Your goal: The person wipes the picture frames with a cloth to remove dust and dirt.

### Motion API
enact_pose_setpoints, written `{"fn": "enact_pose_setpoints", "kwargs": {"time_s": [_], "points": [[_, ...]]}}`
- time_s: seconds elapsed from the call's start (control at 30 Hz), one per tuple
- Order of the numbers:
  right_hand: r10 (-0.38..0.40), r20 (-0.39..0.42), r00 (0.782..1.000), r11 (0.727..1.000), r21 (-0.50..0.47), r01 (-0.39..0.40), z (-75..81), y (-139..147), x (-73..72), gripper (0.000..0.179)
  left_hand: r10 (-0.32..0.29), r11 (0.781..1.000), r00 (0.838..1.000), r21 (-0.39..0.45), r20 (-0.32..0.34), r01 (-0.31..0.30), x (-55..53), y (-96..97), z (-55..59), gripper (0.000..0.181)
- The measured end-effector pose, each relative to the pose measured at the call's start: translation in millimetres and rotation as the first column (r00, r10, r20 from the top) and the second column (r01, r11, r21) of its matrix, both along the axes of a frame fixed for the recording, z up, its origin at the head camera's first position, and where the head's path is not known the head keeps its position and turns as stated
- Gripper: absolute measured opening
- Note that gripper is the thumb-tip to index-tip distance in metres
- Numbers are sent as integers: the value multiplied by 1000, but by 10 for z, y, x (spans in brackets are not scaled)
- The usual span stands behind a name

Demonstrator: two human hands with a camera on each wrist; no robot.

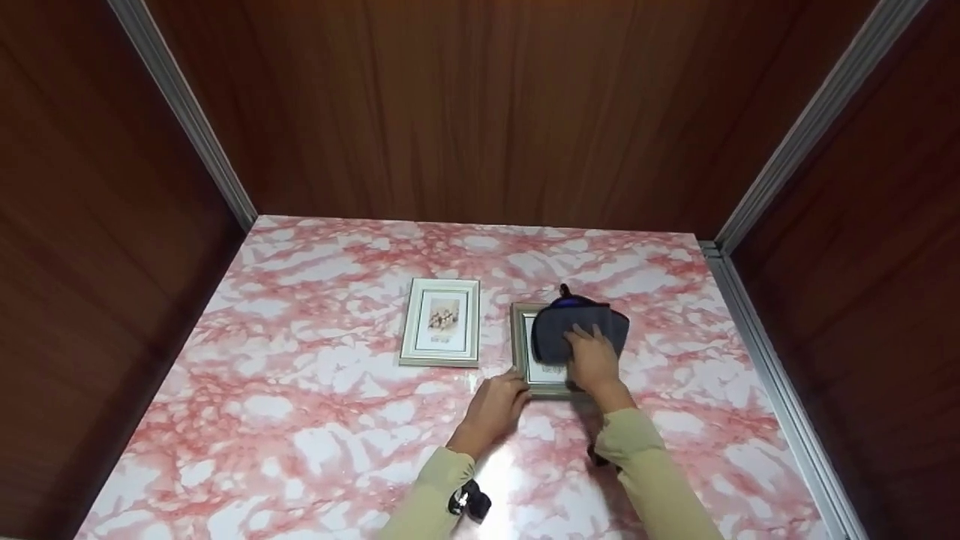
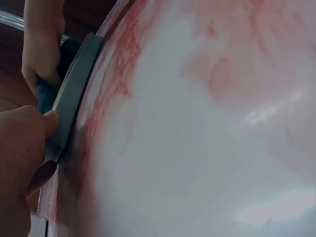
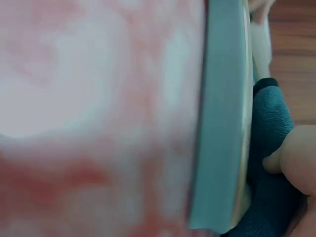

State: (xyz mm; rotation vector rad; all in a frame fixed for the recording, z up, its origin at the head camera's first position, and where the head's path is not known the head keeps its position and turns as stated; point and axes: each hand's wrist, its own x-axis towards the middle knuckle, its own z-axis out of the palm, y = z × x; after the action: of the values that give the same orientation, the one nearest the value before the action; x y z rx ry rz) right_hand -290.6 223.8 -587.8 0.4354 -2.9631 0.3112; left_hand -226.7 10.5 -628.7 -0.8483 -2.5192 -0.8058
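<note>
A picture frame (image 1: 519,346) lies face up at the right of the table, partly covered by a dark grey-blue cloth (image 1: 551,339) with black edging. My right hand (image 1: 595,363) holds the cloth against the frame's glass. In the right wrist view, the thumb presses into the bunched cloth (image 3: 271,111) beside the frame's side (image 3: 222,113). At the frame's lower left corner, my left hand (image 1: 491,409) grips the edge. The left wrist view shows its thumb on the frame's side (image 2: 74,98). The cloth hides much of the picture.
Left of the hands lies a second picture frame (image 1: 440,360), face up, with a small floral print. The table (image 1: 300,420) has a pink and white marbled top. Brown wood panels (image 1: 480,112) with metal edging rise at the back and both sides.
</note>
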Motion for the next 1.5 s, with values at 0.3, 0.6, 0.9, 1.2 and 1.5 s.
{"fn": "enact_pose_setpoints", "kwargs": {"time_s": [0.3,0.6,0.9,1.2,1.5], "points": [[77,-102,992,997,-16,-79,-90,3,645,49,-20,1000,999,24,46,19,-16,-22,15,10],[108,-87,990,994,-7,-109,-144,-313,839,35,-28,999,997,24,68,27,-2,-62,-19,10],[93,-164,982,993,90,-79,-48,-490,435,31,-110,990,991,96,71,103,-10,-75,-52,10],[130,-79,988,981,153,-117,88,-587,-216,19,-124,985,991,124,49,117,-82,-92,-8,10],[13,66,998,971,239,-28,172,-754,-657,21,-121,987,990,112,71,113,-74,-107,-6,12]]}}
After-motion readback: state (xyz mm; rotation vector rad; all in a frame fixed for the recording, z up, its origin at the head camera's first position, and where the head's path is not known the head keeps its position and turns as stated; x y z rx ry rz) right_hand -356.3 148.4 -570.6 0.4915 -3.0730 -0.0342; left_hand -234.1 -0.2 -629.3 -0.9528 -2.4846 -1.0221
